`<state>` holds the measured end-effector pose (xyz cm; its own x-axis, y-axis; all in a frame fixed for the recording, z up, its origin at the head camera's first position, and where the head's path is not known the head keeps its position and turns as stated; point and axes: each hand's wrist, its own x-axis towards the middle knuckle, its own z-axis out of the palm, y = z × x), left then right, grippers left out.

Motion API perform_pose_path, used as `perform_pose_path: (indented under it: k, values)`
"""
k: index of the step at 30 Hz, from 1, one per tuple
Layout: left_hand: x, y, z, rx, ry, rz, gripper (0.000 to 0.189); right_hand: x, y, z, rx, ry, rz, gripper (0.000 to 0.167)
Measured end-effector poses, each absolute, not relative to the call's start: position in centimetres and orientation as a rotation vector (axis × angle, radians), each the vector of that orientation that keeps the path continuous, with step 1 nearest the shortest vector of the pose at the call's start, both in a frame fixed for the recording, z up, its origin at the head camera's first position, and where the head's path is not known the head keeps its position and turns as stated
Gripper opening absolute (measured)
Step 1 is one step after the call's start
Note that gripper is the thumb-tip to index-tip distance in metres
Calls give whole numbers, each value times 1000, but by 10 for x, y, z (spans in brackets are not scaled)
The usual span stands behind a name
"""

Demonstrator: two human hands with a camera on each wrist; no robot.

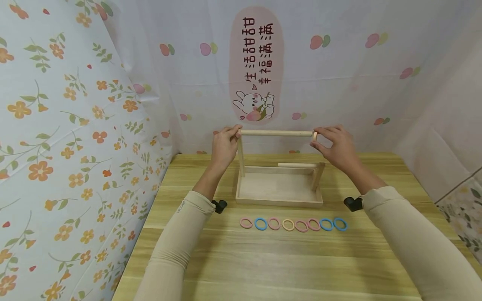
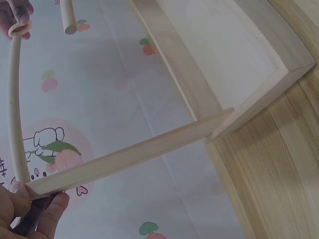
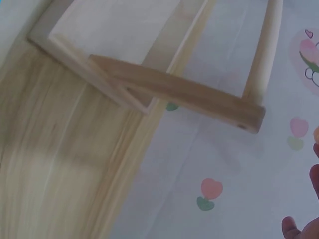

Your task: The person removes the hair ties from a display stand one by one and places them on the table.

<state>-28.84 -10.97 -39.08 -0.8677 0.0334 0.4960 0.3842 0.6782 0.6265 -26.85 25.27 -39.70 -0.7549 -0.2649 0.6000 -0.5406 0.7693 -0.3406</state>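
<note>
A wooden rack (image 1: 278, 203) has a shallow tray base, a tall left post (image 2: 134, 154) and a shorter right post (image 3: 184, 92). From the tall post an upper rod (image 1: 276, 133) runs right; from the short one a lower rod (image 1: 297, 165) runs left. My left hand (image 1: 225, 146) pinches the top corner where the tall post meets its rod. At that rod's free end, my right hand (image 1: 337, 146) pinches a yellow-orange ring (image 1: 315, 136) between thumb and fingers. The ring meets the rod tip; whether it encircles it I cannot tell.
Several rings lie in a row before the rack, among them a pink ring (image 1: 246, 223), a blue ring (image 1: 340, 224) and a yellow ring (image 1: 288, 225). Black devices (image 1: 353, 204) sit by both wrists. A printed cloth (image 1: 339, 83) hangs behind the wooden table (image 1: 263, 263).
</note>
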Motion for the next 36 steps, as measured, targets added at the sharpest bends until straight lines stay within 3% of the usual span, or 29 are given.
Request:
perform_pose_path:
  k: [14,36]
  values:
    - [-290,-110,-391,-314,-2450,-1046,31,-248,282,-413,690,-2384,637,48]
    - [-288,-111,-390,-320,-2454,-1030,31,-202,320,-450,688,-2477,546,34]
